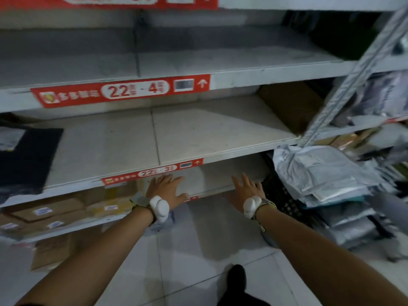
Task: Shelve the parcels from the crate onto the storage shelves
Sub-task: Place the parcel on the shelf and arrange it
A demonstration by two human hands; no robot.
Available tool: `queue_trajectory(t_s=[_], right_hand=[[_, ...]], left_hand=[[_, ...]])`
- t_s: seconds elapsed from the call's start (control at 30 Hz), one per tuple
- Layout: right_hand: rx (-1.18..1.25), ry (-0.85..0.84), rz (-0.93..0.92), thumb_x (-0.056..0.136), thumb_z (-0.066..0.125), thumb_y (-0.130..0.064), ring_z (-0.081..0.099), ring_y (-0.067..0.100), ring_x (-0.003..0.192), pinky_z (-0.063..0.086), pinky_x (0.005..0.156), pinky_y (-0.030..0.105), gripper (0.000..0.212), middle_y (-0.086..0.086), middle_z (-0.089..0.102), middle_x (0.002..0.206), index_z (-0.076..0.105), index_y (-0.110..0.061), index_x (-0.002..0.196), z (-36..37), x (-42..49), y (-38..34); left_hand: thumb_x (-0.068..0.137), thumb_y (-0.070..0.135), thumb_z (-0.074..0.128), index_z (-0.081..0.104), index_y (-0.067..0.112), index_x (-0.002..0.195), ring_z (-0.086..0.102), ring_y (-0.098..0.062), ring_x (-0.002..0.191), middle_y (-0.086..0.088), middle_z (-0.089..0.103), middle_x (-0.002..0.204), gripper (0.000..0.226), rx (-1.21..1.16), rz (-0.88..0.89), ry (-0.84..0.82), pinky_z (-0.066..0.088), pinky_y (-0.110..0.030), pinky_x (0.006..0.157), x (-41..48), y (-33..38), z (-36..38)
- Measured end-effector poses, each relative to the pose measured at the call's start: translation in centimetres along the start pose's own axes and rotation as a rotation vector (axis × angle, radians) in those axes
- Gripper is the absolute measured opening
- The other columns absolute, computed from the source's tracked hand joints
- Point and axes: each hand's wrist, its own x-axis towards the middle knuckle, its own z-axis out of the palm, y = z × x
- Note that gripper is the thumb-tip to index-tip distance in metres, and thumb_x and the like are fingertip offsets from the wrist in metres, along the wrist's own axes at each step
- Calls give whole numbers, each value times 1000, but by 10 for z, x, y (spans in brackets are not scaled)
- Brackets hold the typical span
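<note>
Below the red shelf label (154,172) reading 22-3, the left hand (164,191) and right hand (244,192) reach forward, fingers straight and spread, gripping nothing; whether they touch anything is too blurred to tell. Cardboard parcels (48,212) lie flat at left, long sides along the shelf. Grey parcels (326,173) lie heaped flat in the black crate (280,199) at right.

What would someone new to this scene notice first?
The red label reading 22-4 stands out, upper centre. Below it, the left hand and right hand reach open-fingered toward the lower shelf. At right, grey parcels pile over a black crate.
</note>
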Motion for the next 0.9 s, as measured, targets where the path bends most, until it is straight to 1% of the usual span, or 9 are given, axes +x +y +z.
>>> queue_trajectory(t_s=[0.13,0.27,0.4,0.5,0.57,0.73,0.8,0.83,0.9], right_hand=[[31,-22,109,95,49,-54,16,31,150,18,119,52,81,6,5,165,5,-27,158,-2,18,113],[128,-3,281,92,52,-53,37,32,138,34,109,47,75,9,29,153,19,-22,152,2,17,204],[338,-69,496,91,57,-53,41,37,133,38,106,44,77,15,35,147,22,-16,149,15,20,278],[493,-80,569,92,56,-49,43,38,133,39,106,42,76,17,36,150,23,-15,151,18,28,310],[597,-80,589,94,56,-45,43,37,134,38,107,40,77,19,37,151,21,-10,153,23,36,329],[940,-21,787,94,58,-42,51,34,128,38,107,38,64,17,51,141,38,-4,141,24,65,368],[1041,-72,855,83,58,-63,54,32,126,41,109,44,80,11,54,141,42,-10,140,43,83,393],[1078,-94,890,72,59,-72,59,32,120,46,104,47,90,10,58,137,45,-12,137,66,98,412],[1137,-77,937,68,59,-73,66,32,108,53,95,47,88,11,66,125,55,-9,128,88,109,425]], left_hand=[[86,66,51,37,30,148,39,-25,138,-2,43,150,73,40,52,-92,31,-39,113,55,96,17],[89,57,58,41,24,147,46,-28,133,-5,46,149,69,-39,30,-208,41,-37,106,100,177,28],[89,55,59,52,23,134,58,-25,119,-2,59,136,55,-127,21,-287,49,-38,97,135,247,46],[91,49,57,58,31,118,63,-21,106,6,67,116,33,-158,42,-254,52,-35,90,146,286,55],[91,46,58,60,30,114,64,-20,102,6,68,111,28,-183,51,-291,52,-33,88,157,316,62],[89,42,62,59,20,119,62,-26,108,-3,66,118,38,-292,-23,-403,51,-33,91,200,376,102],[93,42,59,54,13,131,58,-27,118,-8,60,131,48,-319,-67,-473,46,-29,95,214,392,115],[95,45,56,51,9,136,55,-29,123,-10,56,137,54,-317,-99,-518,43,-30,97,222,400,121],[94,59,47,55,6,134,58,-31,120,-15,58,135,66,-305,-164,-591,43,-34,99,233,406,134]])
